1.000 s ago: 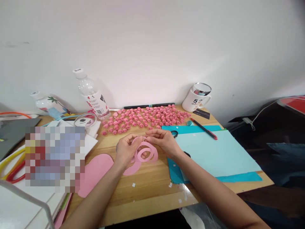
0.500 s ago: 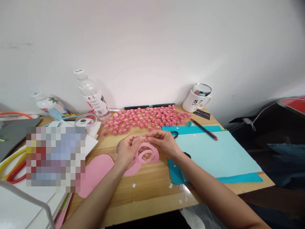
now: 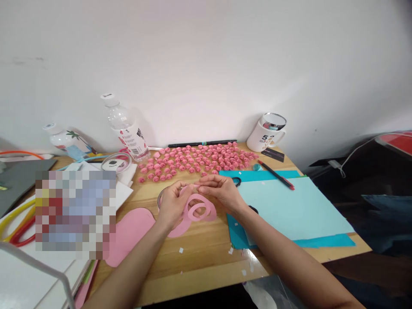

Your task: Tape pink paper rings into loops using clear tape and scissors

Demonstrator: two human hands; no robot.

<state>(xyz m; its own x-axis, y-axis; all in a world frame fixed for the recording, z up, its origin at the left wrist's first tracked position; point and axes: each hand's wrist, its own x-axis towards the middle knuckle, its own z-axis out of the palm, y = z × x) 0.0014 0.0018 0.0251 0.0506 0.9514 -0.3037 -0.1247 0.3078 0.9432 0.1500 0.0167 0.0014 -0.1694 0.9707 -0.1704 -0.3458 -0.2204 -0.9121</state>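
Observation:
A pink spiral strip of paper (image 3: 200, 209) hangs between my two hands over the wooden table (image 3: 199, 262). My left hand (image 3: 173, 205) pinches its upper end from the left, fingers closed. My right hand (image 3: 222, 191) pinches the same end from the right, fingertips meeting those of the left. Behind the hands lie several small pink rolled paper roses (image 3: 196, 161) spread in rows. A flat pink sheet (image 3: 128, 234) lies under and left of my left forearm.
Light blue sheets (image 3: 289, 210) lie to the right, with black scissors handles (image 3: 236, 181) and a red pen (image 3: 275, 174). A white mug (image 3: 265, 133), two plastic bottles (image 3: 124, 126), a tape roll (image 3: 115, 163) and coloured tubes (image 3: 16, 223) stand around. The table edge runs near me.
The hanging spiral has sunk and tightened slightly between the hands. Both hands stay pinched together at almost the same spot.

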